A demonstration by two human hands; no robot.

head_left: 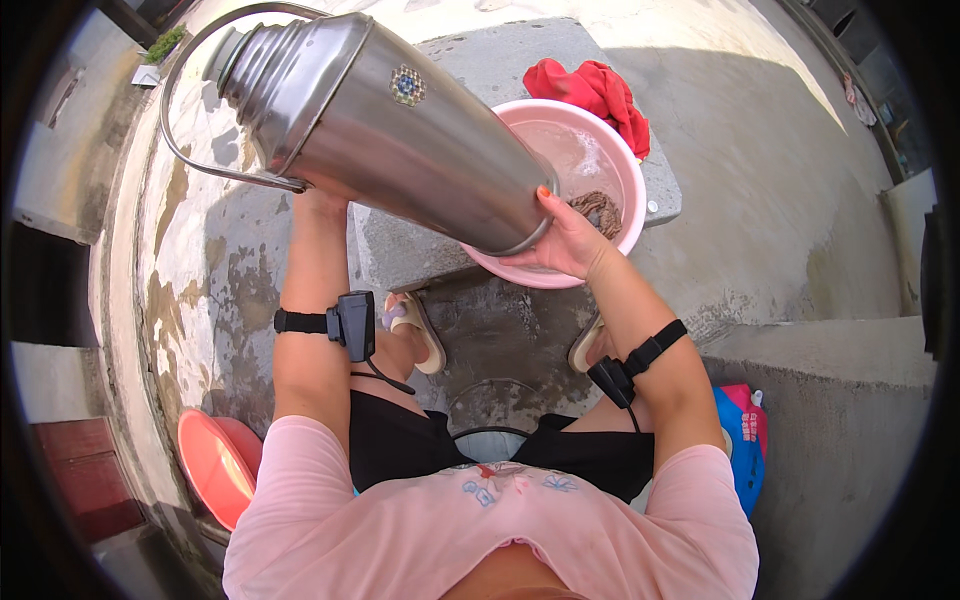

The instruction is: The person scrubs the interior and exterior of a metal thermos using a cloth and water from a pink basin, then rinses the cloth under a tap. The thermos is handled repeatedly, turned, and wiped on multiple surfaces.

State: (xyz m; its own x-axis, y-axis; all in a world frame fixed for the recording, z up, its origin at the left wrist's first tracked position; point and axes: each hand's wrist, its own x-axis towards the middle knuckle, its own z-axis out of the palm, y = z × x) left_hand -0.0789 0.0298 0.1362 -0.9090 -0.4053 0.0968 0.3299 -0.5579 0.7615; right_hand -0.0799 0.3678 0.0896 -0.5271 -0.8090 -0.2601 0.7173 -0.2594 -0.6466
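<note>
A large steel thermos flask is held tilted in front of me, its stopper end up to the left and its base low to the right. A curved carrying handle arches out past the neck. My left hand supports the flask from beneath near its shoulder, with the fingers hidden behind the metal. Around the base, my right hand grips with the thumb up along the side. Partly covered by the flask is a pink basin of water, with a brown patterned cloth in it.
The basin stands on a grey stone slab. Red cloth lies bunched against its far rim. An orange-red basin leans at my left, and a blue and pink bag sits at my right. My slippered feet flank wet ground.
</note>
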